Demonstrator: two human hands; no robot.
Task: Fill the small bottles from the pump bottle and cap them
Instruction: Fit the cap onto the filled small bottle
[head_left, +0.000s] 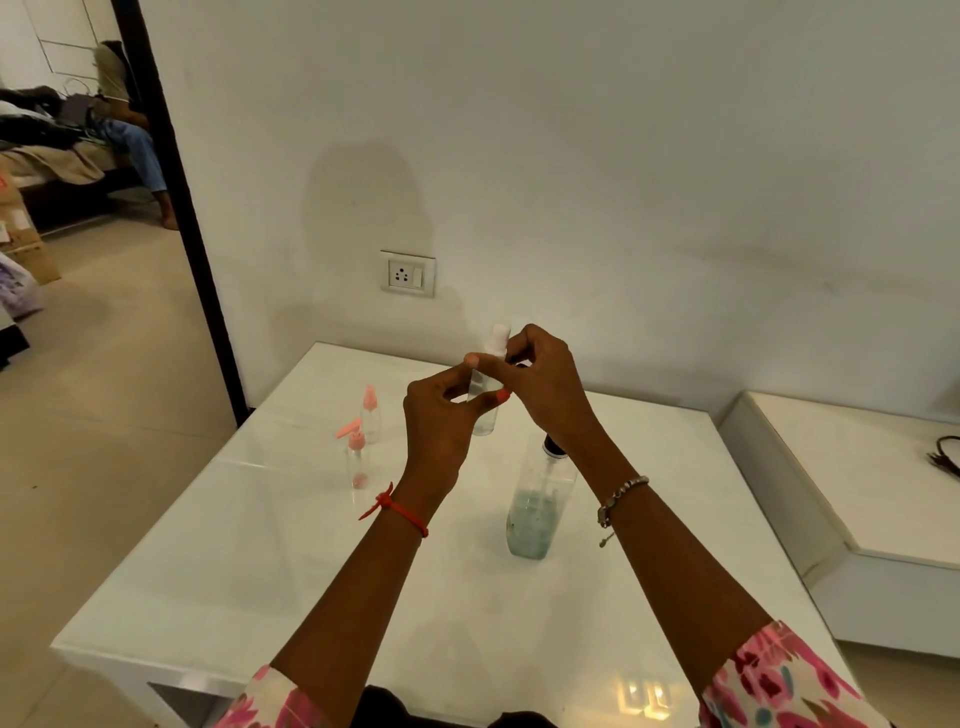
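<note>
Pinching the small clear bottle between thumb and curled fingers, the left hand grips its body about halfway up, with one pink-nailed fingertip lying across the front of it. The right hand closes on the top end: its fingers are bent round the white cap, and its thumb reaches left across the bottle's neck until it nearly meets the left hand's knuckles. Whether the cap is fully seated cannot be told, since the fingers cover the joint. Both hands hold the bottle upright, leaning slightly, raised over the far half of the white table.

Both forearms reach forward from the bottom edge and converge at the bottle, with the backs of the hands toward the camera. A red thread is tied round the left wrist and a beaded bracelet circles the right one; floral sleeves end below the elbows.

Just under the right wrist the pump bottle stands on the table, its dark top partly hidden by the arm, with pale bluish liquid in its lower part. Left of the hands stand the far pink-topped bottle and the near pink-topped bottle, close together and both clear. A wall socket sits on the wall behind.
</note>
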